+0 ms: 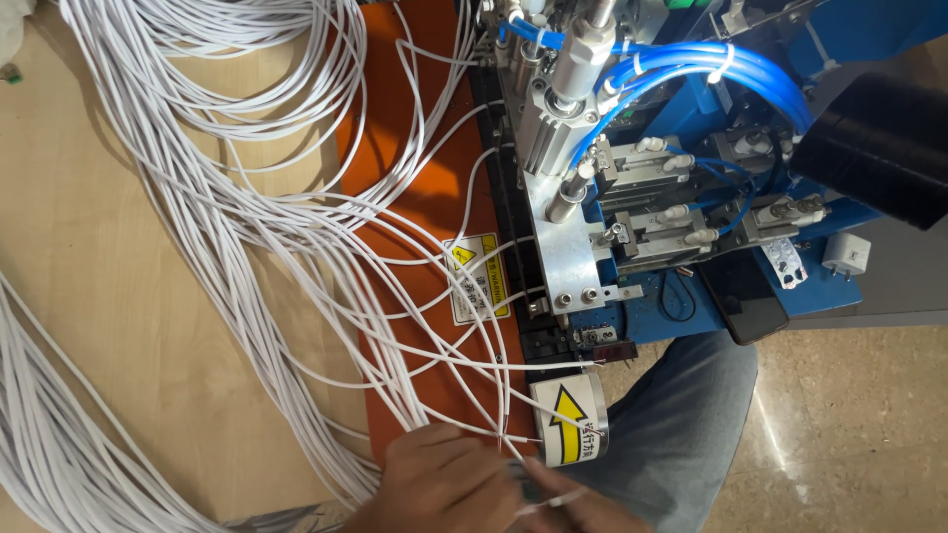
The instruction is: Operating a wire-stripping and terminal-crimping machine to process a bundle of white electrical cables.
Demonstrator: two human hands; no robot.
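Two hands show at the bottom edge: the left hand (pixel 449 484) and the right hand (pixel 583 508), both pinching one white wire end (pixel 538 503) between fingertips. Just above the fingers sits one white roller with a single yellow arrow label (pixel 571 422). Further up lies one orange mat (pixel 415 178) carrying one yellow warning sticker (pixel 479 279). White cables (pixel 247 197) spread left of the fingers, too many and too tangled to count. One black phone (pixel 743 294) and one white plug adapter (pixel 846 255) lie to the right.

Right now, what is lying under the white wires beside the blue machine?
Under the white wires lie an orange mat with a yellow warning sticker and the wooden table. The left hand covers the mat's near edge.
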